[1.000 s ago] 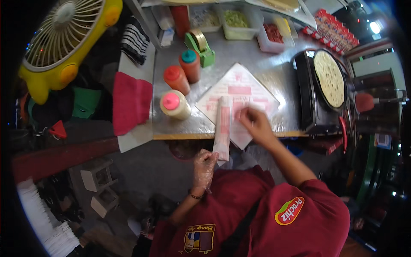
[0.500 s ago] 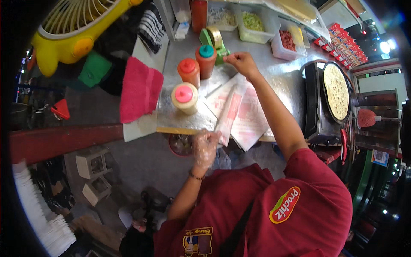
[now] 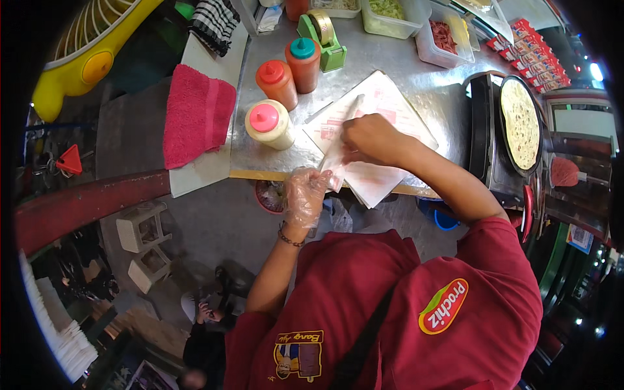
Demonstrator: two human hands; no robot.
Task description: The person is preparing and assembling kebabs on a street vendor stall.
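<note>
A slim roll wrapped in printed white paper [image 3: 334, 160] lies slantwise on a stack of similar sheets [image 3: 403, 117] at the counter's front edge. My left hand [image 3: 305, 198], in a clear plastic glove, closes its fingers on the roll's near end. Bare, my right hand [image 3: 374, 140] is curled over the middle of the roll, fingers bent down against it; its fingertips are partly hidden. Beyond the sheets stands a green tape dispenser [image 3: 333, 57]. Left of them are a pink-capped bottle of pale sauce [image 3: 276, 133], a red-capped bottle [image 3: 279, 91] and a teal-capped bottle [image 3: 305, 71].
A flatbread [image 3: 520, 123] lies on a round black pan at the right, its red handle [image 3: 528, 205] pointing toward me. Tubs of shredded lettuce [image 3: 387, 16] and red strips [image 3: 443, 38] line the back. A pink towel [image 3: 195, 120] hangs at the left edge.
My right hand has come from the tape dispenser down to the wrapped roll. My left hand stays at the roll's near end. The whole view has shifted slightly.
</note>
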